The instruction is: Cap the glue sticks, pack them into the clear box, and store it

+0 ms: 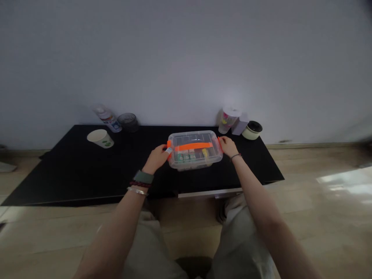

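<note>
A clear plastic storage box (194,164) with an orange handle (194,146) and orange side latches is at the middle of the black table. Through its lid I make out small green-and-white packs and something yellow. My left hand (157,158) grips the box at its left latch, thumb on top. At the opposite end, my right hand (228,146) has its fingers closed around the right latch. The lid is on. Whether the box rests on the tabletop or is slightly raised, I cannot tell.
On the black table (128,162), a paper cup (100,138), a spray can (107,119) and a dark glass bowl (128,123) are at left. At right are a lidded plastic cup (228,121), a grey box (240,124) and a cream jar (252,131). A wall rises behind.
</note>
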Tool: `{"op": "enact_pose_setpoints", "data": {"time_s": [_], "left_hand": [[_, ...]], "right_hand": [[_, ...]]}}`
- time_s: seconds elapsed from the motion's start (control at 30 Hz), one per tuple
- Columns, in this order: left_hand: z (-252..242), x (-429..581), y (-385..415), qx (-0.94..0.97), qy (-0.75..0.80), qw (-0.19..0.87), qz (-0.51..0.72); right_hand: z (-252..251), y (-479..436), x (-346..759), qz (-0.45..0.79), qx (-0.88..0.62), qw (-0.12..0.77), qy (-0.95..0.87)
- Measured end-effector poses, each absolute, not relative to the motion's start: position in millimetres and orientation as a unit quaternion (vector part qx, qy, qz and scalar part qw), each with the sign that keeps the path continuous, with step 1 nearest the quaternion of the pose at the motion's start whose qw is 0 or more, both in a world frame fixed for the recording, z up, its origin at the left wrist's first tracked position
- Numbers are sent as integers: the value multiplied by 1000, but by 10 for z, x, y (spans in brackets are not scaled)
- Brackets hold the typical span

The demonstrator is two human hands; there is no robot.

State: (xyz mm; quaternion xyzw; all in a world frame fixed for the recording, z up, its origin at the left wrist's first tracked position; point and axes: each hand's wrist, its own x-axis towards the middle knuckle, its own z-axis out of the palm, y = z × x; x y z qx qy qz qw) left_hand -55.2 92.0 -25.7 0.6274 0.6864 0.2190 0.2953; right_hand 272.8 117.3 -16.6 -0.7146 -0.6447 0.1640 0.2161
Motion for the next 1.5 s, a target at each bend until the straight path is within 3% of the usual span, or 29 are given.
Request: {"op": "enact_pose_setpoints", "data": {"time_s": [0.13,0.5,0.63,0.87,1.1,1.33,1.5], "left_hand": [[-237,-535,905,625,697,284,207],[-206,-500,839,630,693,285,204],[-214,-499,830,632,690,287,206],[-131,-501,782,648,707,243,142],[-190,-624,756,641,690,290,168],[-426,-689,772,598,629,411,280],[-488,-674,746,535,585,516,324]], "right_hand": [[-51,1116,2587,124,-642,334,-679],[199,887,2075,114,-552,398,-724],[251,873,1965,98,-530,391,-746],[138,949,1876,87,-471,218,-850],[52,1079,1802,61,-475,148,-865],[-9,1100,1773,87,-471,166,-862],[29,1163,1890,146,-458,261,-837]]}}
